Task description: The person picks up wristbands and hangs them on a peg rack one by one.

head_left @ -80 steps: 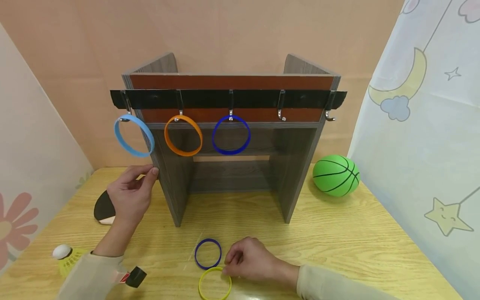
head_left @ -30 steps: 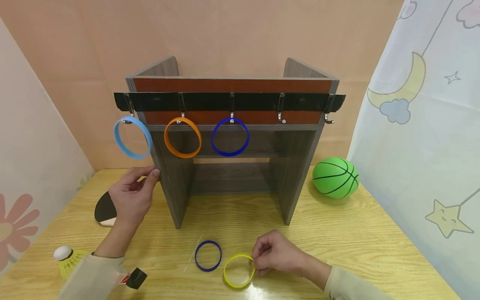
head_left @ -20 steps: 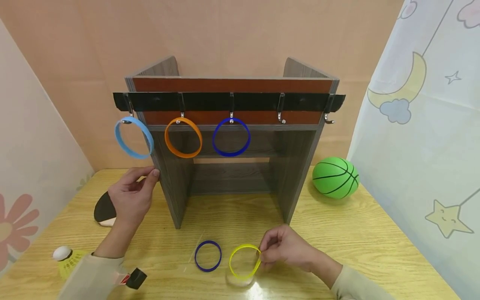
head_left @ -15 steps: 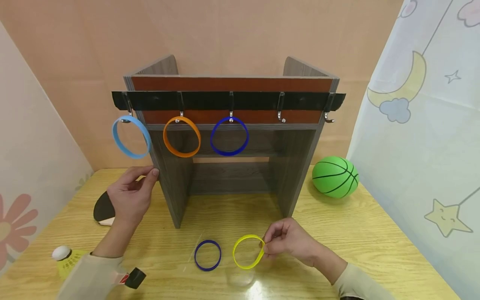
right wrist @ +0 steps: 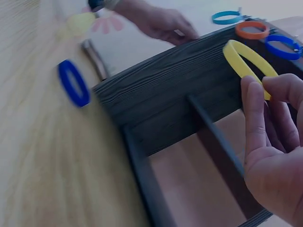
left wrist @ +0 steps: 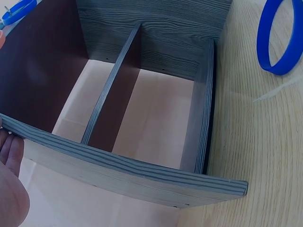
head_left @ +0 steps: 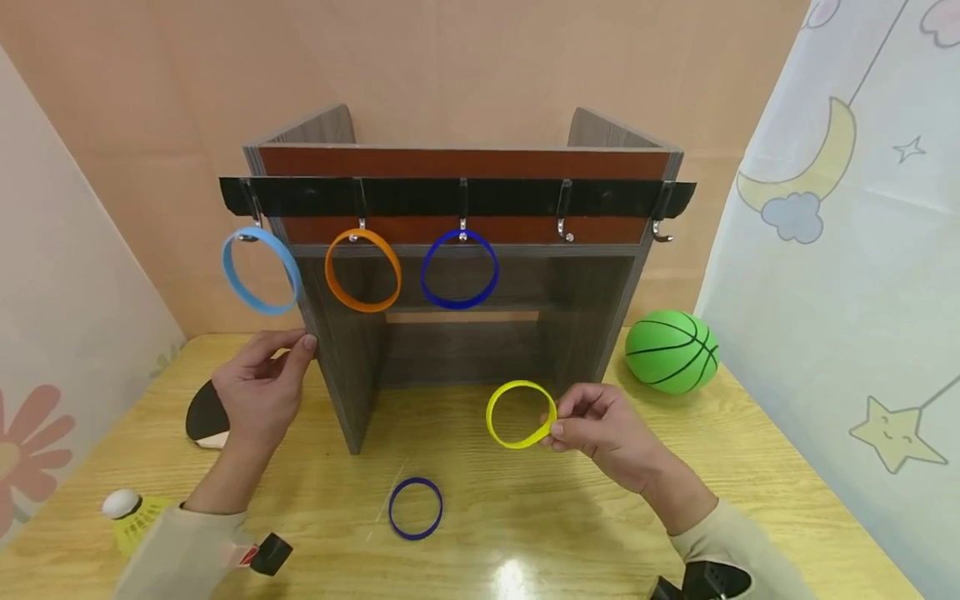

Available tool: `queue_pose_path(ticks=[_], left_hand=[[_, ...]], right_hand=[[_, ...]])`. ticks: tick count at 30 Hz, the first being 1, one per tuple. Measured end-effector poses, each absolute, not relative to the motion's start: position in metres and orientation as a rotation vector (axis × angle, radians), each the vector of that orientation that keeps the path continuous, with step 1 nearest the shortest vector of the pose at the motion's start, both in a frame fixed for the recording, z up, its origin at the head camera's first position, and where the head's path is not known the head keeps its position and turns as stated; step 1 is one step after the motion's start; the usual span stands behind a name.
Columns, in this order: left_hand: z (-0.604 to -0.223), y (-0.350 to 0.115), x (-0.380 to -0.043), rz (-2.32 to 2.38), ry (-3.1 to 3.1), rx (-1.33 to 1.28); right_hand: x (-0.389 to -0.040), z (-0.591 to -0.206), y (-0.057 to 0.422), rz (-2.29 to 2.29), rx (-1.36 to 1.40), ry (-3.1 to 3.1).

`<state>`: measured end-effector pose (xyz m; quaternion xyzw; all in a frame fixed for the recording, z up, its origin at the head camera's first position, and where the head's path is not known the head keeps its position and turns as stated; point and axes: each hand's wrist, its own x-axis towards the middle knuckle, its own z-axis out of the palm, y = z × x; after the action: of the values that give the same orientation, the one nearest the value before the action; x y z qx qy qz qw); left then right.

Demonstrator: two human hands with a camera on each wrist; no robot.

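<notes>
My right hand [head_left: 611, 433] pinches a yellow silicone wristband [head_left: 492, 421] between thumb and fingers, raised above the table before the grey wooden shelf [head_left: 592, 333]. In the right wrist view the yellow band stands tilted at the fingertips. At the shelf's left side panel [head_left: 337, 383], my left hand [head_left: 262, 383] grips the front edge with thumb and fingers. Light blue [head_left: 227, 271], orange [head_left: 330, 279] and dark blue [head_left: 425, 279] wristbands hang from the three left hooks of a black strip [head_left: 517, 197]. The two right hooks [head_left: 562, 229] hold nothing. Another dark blue wristband [head_left: 392, 518] lies on the table.
A green ball [head_left: 671, 352] marked like a basketball sits right of the shelf. On the left are a black table tennis paddle [head_left: 206, 415], partly behind the left hand, and a yellow shuttlecock [head_left: 135, 521]. Patterned sheets [head_left: 832, 275] stand at the sides.
My right hand has taken hold of the yellow wristband, slid it right along the table, then lifted it up towards the shelf. The left hand stays at the side panel.
</notes>
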<state>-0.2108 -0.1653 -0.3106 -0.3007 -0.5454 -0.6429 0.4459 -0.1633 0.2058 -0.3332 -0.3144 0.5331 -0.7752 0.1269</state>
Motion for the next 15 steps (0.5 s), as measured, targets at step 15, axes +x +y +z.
queue_pose_path(ticks=[15], left_hand=[[-0.319,-0.169,-0.219,-1.598,-1.352,-0.726]], right_hand=[[-0.166,-0.291,0.201,-2.620,-0.987,1.203]])
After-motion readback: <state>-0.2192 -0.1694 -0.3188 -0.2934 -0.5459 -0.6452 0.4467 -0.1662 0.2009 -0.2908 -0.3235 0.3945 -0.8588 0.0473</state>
